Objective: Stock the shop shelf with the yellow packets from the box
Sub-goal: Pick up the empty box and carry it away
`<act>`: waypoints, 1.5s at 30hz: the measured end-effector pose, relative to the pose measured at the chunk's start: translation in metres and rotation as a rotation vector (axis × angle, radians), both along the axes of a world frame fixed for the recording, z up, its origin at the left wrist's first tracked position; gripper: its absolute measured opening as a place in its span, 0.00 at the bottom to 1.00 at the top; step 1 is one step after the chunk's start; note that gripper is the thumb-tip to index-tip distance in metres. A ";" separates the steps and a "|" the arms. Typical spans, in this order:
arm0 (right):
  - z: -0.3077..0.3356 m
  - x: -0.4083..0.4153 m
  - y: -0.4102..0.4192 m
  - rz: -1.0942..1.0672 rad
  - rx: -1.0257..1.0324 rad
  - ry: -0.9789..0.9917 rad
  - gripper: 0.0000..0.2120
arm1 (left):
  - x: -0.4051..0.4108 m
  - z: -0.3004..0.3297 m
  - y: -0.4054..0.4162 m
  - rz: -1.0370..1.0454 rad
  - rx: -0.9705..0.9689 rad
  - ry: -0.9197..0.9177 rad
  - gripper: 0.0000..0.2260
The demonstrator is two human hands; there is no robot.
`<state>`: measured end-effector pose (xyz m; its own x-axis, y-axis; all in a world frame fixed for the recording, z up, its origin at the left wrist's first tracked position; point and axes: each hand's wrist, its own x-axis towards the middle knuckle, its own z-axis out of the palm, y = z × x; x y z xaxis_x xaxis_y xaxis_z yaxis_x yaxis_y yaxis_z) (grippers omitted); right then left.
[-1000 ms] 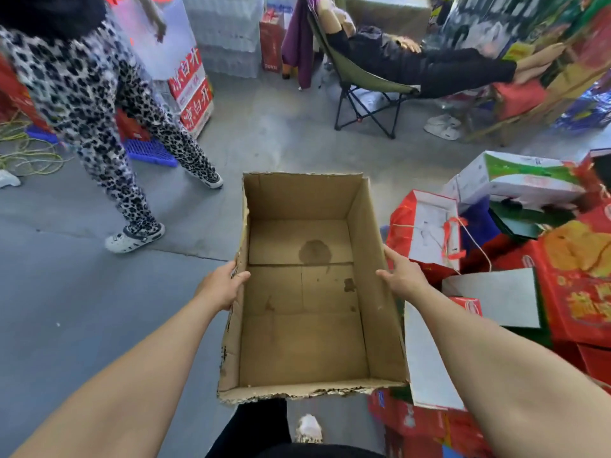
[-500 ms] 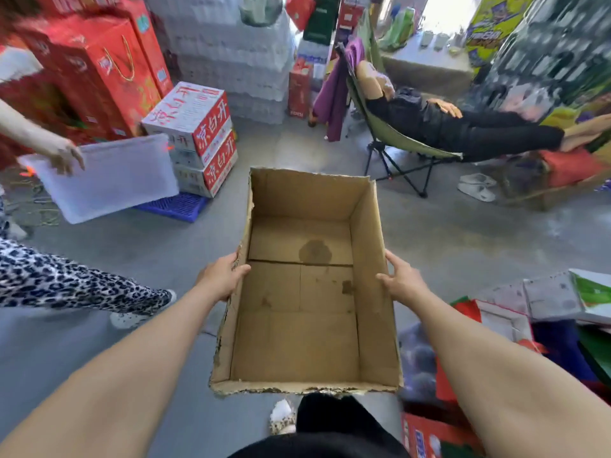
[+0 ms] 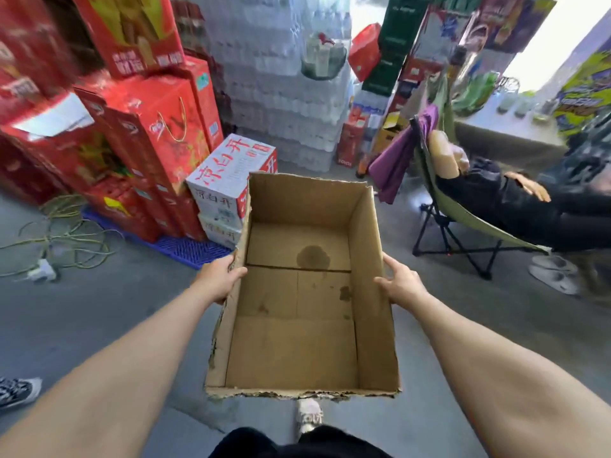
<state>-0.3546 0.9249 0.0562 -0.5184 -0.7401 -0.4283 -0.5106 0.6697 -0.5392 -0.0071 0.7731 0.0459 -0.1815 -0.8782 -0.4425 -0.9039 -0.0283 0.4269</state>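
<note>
On box [image 3: 370,292] walls, each hand gripping.

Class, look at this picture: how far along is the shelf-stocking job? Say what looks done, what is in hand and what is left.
Done: the cardboard box is empty, with only stains on its bottom, so the packets seem to be out. In hand: the left hand and the right hand grip its side walls and carry it over the floor. Left: no yellow packets or shelf show here, so stocking cannot be confirmed.
</note>
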 end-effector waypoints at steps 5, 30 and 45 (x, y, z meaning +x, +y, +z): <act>0.009 0.013 -0.129 0.034 -0.019 0.003 0.31 | 0.018 0.008 -0.118 0.038 -0.005 0.007 0.29; -0.040 0.077 -0.525 -0.138 -0.014 -0.028 0.31 | 0.046 0.000 -0.567 -0.132 0.021 -0.076 0.24; -0.077 0.040 -0.654 -0.141 0.090 -0.023 0.32 | 0.003 -0.073 -0.714 -0.146 0.092 -0.141 0.26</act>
